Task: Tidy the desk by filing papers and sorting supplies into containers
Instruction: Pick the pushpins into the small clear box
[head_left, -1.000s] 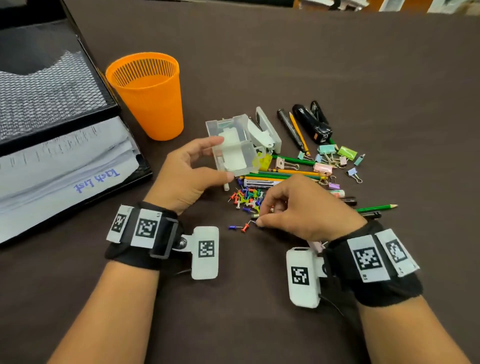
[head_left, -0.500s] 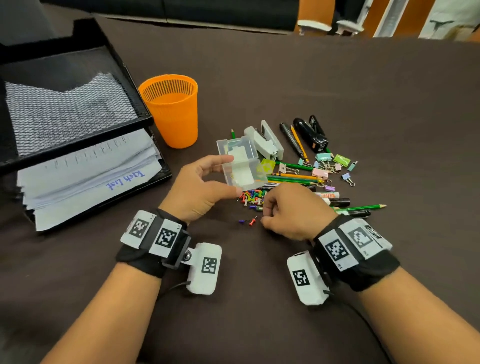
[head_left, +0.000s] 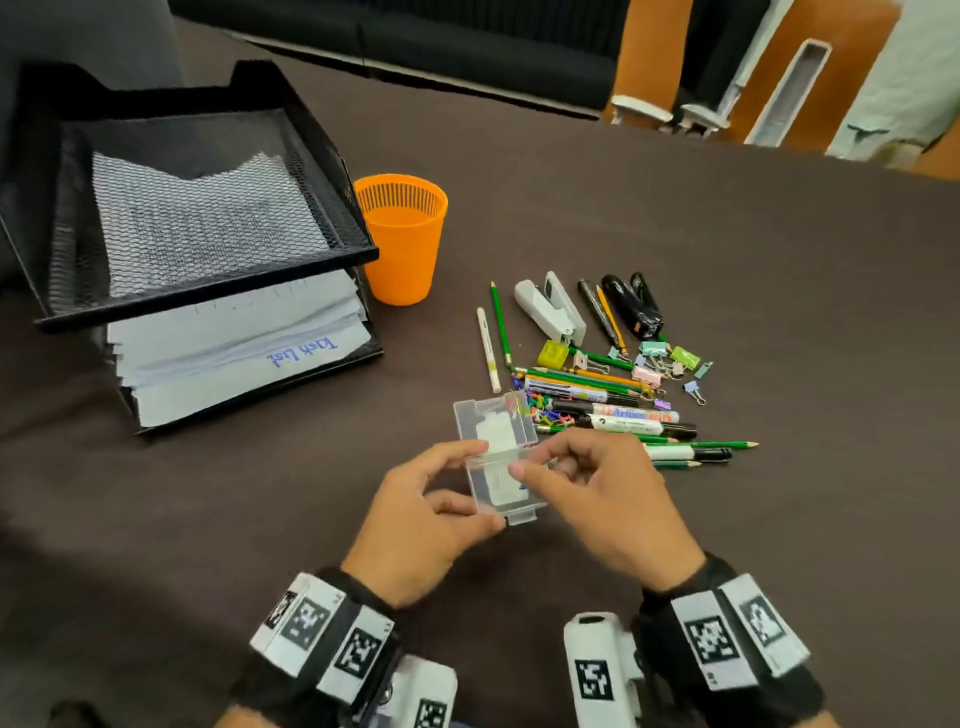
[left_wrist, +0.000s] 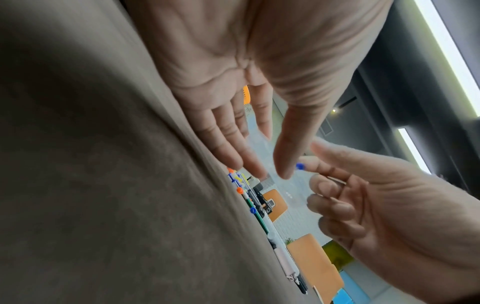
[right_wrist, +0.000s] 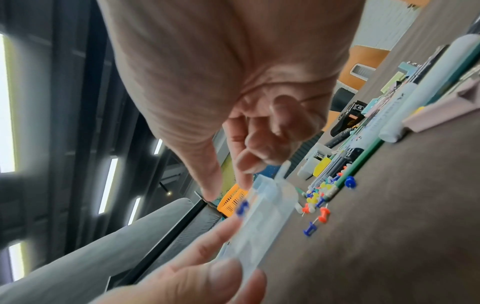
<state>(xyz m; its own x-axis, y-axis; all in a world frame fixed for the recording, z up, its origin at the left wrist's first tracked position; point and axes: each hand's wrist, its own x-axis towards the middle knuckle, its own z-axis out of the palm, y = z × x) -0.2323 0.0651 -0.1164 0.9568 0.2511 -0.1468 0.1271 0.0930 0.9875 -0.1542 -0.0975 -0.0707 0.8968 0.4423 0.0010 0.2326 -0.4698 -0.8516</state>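
My left hand (head_left: 485, 486) grips a small clear plastic box (head_left: 491, 423) by its edges, thumb at the near end, with the lid standing open on the far side. Right over the open box, my right hand (head_left: 530, 467) pinches a blue push pin (left_wrist: 300, 166) at its fingertips, its other fingers curled. From the right wrist, the blue pin (right_wrist: 242, 207) is blurred at the rim of the box (right_wrist: 262, 214). A heap of coloured push pins (head_left: 545, 410) lies on the brown table just beyond the box, and a few more pins (right_wrist: 315, 220) lie loose beside it.
A black mesh paper tray (head_left: 208, 306) with a stack of papers (head_left: 234, 353) stands at the left, and an orange cup (head_left: 401, 236) next to it. Pencils, markers (head_left: 623, 415), binder clips (head_left: 660, 364), a white stapler (head_left: 550, 309) and a black stapler (head_left: 631, 306) lie at the right.
My left hand has brought the box nearer to me, away from the stapler. My right hand has risen from the loose pins on the table to the box's opening.
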